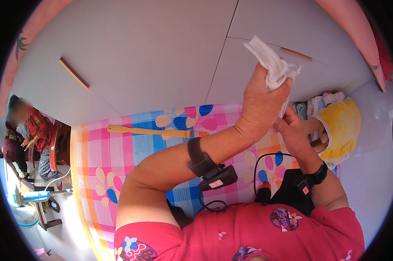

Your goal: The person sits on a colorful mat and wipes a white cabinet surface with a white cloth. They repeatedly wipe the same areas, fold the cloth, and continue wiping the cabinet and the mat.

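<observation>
My left hand (pixel 265 94) is closed around a crumpled white cloth (pixel 274 65), held up in front of a pale cabinet front. One folded end of the cloth sticks out above the fist. Just below, my right hand (pixel 291 127) pinches the cloth's lower end between thumb and fingers. The palm side of the left hand and part of the cloth are hidden. Under my arms spreads a plaid sheet (pixel 95 156) with a leaf print. A bamboo back scratcher (pixel 149 131) lies on it, left of my forearms.
Wooden handles (pixel 74 73) stand out from the cabinet doors (pixel 150 55). At right are a yellow cloth (pixel 344 127) and folded clothes (pixel 323 102). An electric fan (pixel 26 213) stands at lower left, with seated people (pixel 36 130) beyond. A black cable (pixel 255 176) hangs near my right arm.
</observation>
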The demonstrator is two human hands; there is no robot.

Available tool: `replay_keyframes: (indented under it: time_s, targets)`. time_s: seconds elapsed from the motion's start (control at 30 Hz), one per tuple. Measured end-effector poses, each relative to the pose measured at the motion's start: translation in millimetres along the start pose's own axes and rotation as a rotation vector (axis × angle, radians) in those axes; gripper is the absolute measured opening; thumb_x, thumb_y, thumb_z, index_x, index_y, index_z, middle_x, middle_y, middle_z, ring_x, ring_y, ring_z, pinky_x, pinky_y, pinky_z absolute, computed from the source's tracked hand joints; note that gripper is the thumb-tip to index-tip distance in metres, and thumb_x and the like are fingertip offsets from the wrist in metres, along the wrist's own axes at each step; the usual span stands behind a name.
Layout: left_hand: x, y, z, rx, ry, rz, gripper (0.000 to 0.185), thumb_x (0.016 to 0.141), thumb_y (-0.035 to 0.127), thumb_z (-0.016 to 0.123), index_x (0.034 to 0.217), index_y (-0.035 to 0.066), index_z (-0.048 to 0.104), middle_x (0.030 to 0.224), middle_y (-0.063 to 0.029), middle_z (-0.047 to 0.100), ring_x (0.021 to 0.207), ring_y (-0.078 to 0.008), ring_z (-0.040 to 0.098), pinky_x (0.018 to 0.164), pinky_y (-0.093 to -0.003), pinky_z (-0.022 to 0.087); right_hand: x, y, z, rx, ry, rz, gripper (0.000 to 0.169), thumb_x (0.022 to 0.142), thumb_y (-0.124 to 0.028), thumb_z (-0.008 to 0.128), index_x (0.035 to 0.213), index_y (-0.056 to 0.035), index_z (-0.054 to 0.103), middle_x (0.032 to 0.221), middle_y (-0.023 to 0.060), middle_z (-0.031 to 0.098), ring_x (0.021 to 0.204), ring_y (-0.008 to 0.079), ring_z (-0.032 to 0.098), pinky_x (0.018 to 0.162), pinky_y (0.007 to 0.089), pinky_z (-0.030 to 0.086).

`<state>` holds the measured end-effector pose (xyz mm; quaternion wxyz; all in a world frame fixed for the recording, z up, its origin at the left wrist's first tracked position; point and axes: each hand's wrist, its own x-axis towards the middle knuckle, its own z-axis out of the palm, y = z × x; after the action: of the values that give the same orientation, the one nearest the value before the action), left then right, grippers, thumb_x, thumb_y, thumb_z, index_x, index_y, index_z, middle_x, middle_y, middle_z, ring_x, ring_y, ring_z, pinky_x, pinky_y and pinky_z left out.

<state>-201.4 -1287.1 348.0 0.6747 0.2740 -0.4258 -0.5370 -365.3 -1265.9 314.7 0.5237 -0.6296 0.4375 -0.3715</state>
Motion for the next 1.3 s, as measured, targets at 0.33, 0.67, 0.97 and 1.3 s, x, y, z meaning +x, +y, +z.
replay_keyframes:
  time_s: [0.33,0.67,0.97,1.3]
  targets:
    - [6,-4,-13,-0.205,-0.099,-0.159,0.05,0.087,0.01,0.063,0.129,0.004,0.037,0.107,-0.0106,0.056,0.095,-0.0192,0.06,0.078,-0.0315,0.052,-2,-3,-6,0.073,0.033,0.045,0.044,0.094,-0.029,0.062,0.126,-0.0025,0.047,0.096,0.0066,0.06,0.074,0.0114,0.057,0.065,0.024,0.047]
    - [6,1,-11,-0.252,0.012,-0.126,0.03,0.093,0.009,0.054,0.118,0.003,0.039,0.101,-0.012,0.056,0.085,-0.0206,0.066,0.063,-0.0337,0.056,2,-10,-13,-0.601,-0.136,-0.106,0.053,0.09,-0.025,0.068,0.131,-0.0033,0.042,0.092,0.009,0.06,0.066,0.0097,0.056,0.058,0.0226,0.047]
    - [6,6,-11,-0.372,-0.009,-0.083,0.022,0.096,0.019,0.054,0.11,0.007,0.041,0.094,-0.0071,0.057,0.077,-0.0193,0.065,0.06,-0.0321,0.055,-4,-6,-6,-0.271,-0.062,0.127,0.053,0.089,-0.03,0.07,0.128,-0.0036,0.044,0.089,0.0073,0.061,0.063,0.0113,0.057,0.059,0.024,0.048]
    - [-4,-14,-3,-0.155,0.039,-0.046,0.023,0.093,0.012,0.055,0.112,0.004,0.046,0.096,-0.0072,0.06,0.074,-0.0153,0.063,0.061,-0.0307,0.052,-4,0,-1,-0.287,-0.04,0.026,0.055,0.089,-0.035,0.068,0.129,-0.0035,0.045,0.097,0.0054,0.06,0.073,0.0116,0.059,0.061,0.0255,0.049]
